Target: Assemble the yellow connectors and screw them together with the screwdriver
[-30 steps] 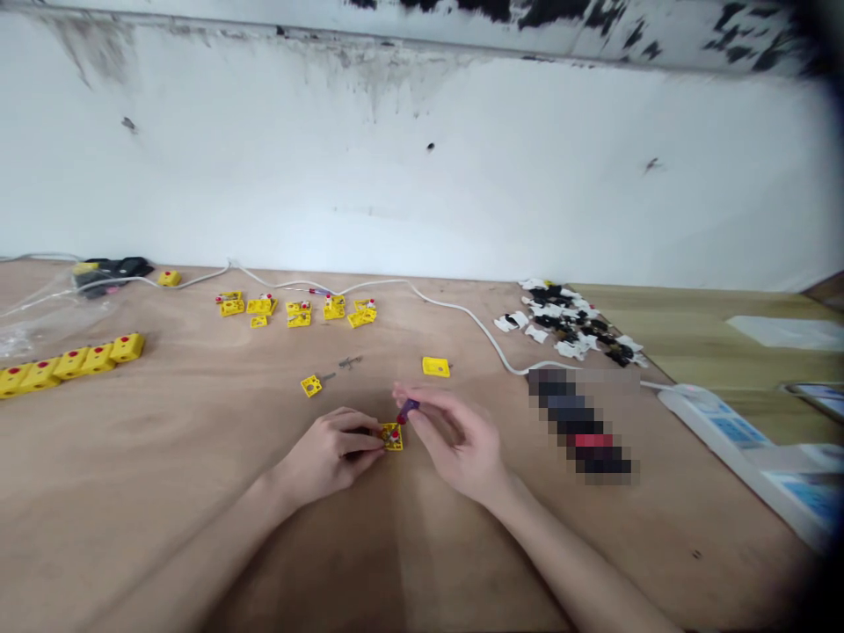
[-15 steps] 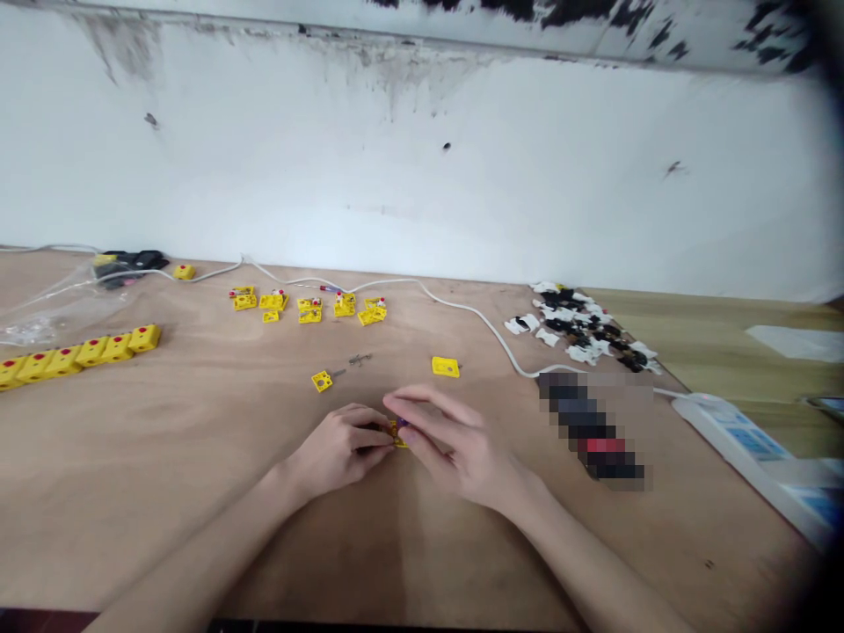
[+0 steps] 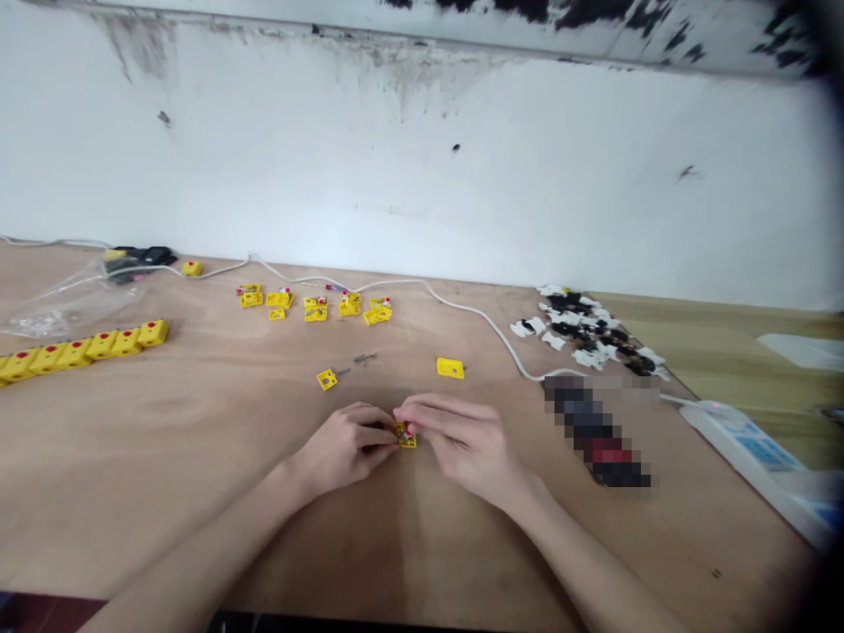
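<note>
A small yellow housing [image 3: 408,441] with a red and white part in it lies on the table between my hands. My left hand [image 3: 354,444] pinches its left side with thumb and fingertips. At its right edge is my right hand [image 3: 460,437], fingers pressed together over the housing; whatever they hold is hidden. Beyond my hands lie a square yellow piece [image 3: 326,379], a thin metal part [image 3: 365,359] and a flat yellow cover [image 3: 450,367].
Several yellow part sets [image 3: 315,308] and a screwdriver [image 3: 335,287] lie near the white cable [image 3: 462,305]. Finished-looking yellow blocks [image 3: 102,345] stand at left. Black and white pieces [image 3: 584,325], a blurred-out object [image 3: 597,431] and a power strip [image 3: 752,448] are at right.
My right fingers have closed in and a purple item under them no longer shows. The red and white part in the housing is now visible. The view has shifted slightly.
</note>
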Demonstrator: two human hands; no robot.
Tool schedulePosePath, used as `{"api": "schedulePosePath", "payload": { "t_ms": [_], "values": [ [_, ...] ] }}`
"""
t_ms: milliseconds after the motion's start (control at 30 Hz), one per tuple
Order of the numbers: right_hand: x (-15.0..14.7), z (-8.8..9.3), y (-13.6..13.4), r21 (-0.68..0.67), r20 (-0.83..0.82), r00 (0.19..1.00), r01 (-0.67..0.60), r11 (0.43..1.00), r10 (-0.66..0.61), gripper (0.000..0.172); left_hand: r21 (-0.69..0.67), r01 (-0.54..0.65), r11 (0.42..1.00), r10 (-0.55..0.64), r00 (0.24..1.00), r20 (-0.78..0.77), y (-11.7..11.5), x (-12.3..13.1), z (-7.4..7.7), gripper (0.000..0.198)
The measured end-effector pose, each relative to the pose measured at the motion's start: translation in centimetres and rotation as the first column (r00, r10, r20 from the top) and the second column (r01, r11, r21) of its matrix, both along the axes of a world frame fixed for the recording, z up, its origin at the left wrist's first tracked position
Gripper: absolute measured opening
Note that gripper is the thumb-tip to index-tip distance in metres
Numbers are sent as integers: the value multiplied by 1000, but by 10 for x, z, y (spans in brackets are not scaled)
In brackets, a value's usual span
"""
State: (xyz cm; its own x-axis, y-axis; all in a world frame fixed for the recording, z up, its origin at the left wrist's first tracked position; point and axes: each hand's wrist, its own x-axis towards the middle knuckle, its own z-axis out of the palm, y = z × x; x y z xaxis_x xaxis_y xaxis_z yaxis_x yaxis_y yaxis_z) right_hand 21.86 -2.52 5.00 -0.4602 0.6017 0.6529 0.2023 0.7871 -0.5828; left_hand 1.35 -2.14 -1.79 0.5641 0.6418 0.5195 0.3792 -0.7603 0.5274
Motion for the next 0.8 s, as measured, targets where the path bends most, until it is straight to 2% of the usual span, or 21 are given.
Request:
{"api": "schedulePosePath", "payload": {
  "t_ms": [200, 300, 367, 433, 533, 600, 667, 733, 800],
  "values": [
    [0, -1, -1, -16, -21, 1000, 7, 1000, -7, 44, -20, -3, 1000, 3, 1000, 2, -1, 0, 1, 15],
    [1, 1, 1, -56, -28, 999, 17, 998, -18, 35, -47, 6, 999, -6, 1000, 0, 0, -1, 1, 14],
    [4, 1, 6, -171, -72, 994, 67, 983, -81, 25, -73, 15, 997, -15, 1000, 2, 0, -1, 0, 14],
    [11, -3, 14, -331, -188, 958, 146, 932, -217, 19, -98, 20, 995, -19, 1000, 8, 0, -1, -1, 14],
    [25, -14, 29, -510, -323, 864, 185, 840, -386, 23, -116, 21, 993, -18, 999, 26, 1, -1, -1, 12],
    [35, -24, 36, -565, -249, 884, 199, 801, -395, 31, -103, 12, 995, -8, 999, 39, 3, -3, -1, 11],
    [41, -35, 40, -579, -96, 918, 262, 772, -384, 37, -78, -9, 997, 12, 999, 44, 6, -7, -2, 12],
    [41, -43, 39, -550, 67, 940, 313, 774, -333, 37, -79, -45, 996, 48, 998, 43, 11, -12, -3, 14],
    [37, -48, 36, -435, 207, 925, 378, 817, -318, 28, -110, -71, 991, 77, 996, 52, 16, -17, -6, 14]
  ]
}}
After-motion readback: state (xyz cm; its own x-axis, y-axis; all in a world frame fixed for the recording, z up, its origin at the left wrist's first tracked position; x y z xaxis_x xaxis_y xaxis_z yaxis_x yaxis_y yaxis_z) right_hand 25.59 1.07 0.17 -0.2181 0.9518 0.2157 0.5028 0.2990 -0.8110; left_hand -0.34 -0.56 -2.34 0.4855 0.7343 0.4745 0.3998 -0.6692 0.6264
